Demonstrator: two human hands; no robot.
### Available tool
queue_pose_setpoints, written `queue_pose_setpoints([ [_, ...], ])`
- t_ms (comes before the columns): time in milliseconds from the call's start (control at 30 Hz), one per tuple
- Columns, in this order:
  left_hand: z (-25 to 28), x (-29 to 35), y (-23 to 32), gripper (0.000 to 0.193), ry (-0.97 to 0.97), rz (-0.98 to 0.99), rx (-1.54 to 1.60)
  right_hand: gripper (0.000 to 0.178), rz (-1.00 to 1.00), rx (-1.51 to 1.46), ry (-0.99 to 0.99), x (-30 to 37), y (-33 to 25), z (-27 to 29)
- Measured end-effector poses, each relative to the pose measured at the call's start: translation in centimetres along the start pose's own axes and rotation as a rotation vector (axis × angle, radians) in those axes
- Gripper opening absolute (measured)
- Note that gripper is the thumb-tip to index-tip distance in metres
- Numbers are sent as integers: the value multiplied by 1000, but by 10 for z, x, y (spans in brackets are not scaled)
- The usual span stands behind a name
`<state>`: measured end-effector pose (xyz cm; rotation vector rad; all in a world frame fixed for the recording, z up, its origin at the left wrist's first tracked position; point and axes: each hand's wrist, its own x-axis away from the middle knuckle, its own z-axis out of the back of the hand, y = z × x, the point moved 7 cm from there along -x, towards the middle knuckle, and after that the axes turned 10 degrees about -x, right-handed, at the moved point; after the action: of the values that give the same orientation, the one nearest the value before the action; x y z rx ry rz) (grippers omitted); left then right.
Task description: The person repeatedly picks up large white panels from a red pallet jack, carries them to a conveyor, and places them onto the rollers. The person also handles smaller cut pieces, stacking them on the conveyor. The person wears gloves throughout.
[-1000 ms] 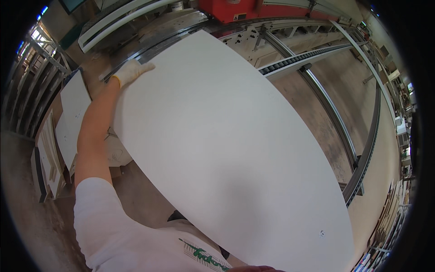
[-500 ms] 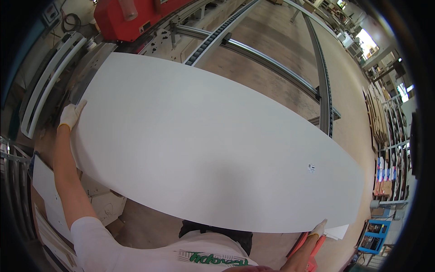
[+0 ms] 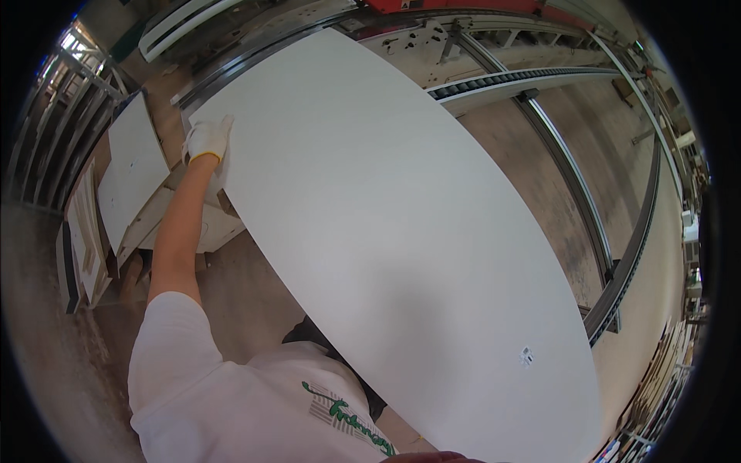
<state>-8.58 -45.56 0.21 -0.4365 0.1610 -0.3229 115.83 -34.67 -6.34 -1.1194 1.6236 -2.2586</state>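
Note:
A large white panel [image 3: 386, 208] with a small printed sticker [image 3: 526, 356] spans the view from the upper left to the lower right. In a white knit glove with a yellow cuff, my left hand [image 3: 207, 140] holds the panel's near left corner. One finger or thumb lies over the top face, and the rest of the grip is partly hidden at the edge. The panel's far left end lies beside a metal rail [image 3: 255, 65]. My right hand is outside the picture.
Beyond the panel runs a metal frame with roller tracks [image 3: 532, 79] and a rail [image 3: 571, 166]. Red machinery [image 3: 463, 6] stands at the back. Offcut boards [image 3: 131, 174] lean at the left beside a metal rack [image 3: 58, 116]. Stacked boards [image 3: 656, 378] stand at the lower right.
The view has swung left, so the panel now runs more steeply across it. My left hand still holds the panel's left end. My right hand, earlier at the near right edge, has left the picture.

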Motion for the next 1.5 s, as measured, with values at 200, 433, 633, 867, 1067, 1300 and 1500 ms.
queue_pose_setpoints([
  [200,-7,20,-10,107,-87,348,576,77,-4,58,-47,-18,3,-47],
  [433,-16,52,36,115,-282,356,1147,77,-22,53,-77,-35,3,-74],
  [633,-2,30,45,112,-231,410,1078,77,-23,87,-58,-30,5,-85],
  [867,-4,-3,64,109,-248,327,1158,76,-11,105,-11,-42,5,-116],
  [1067,6,-24,80,98,-235,298,1253,76,0,103,55,-49,10,-126],
  [1300,32,-44,136,94,-200,245,1320,76,-3,107,116,-58,7,-134],
  [1500,54,-88,220,90,-144,182,1327,75,-3,86,147,-89,-8,-147],
])
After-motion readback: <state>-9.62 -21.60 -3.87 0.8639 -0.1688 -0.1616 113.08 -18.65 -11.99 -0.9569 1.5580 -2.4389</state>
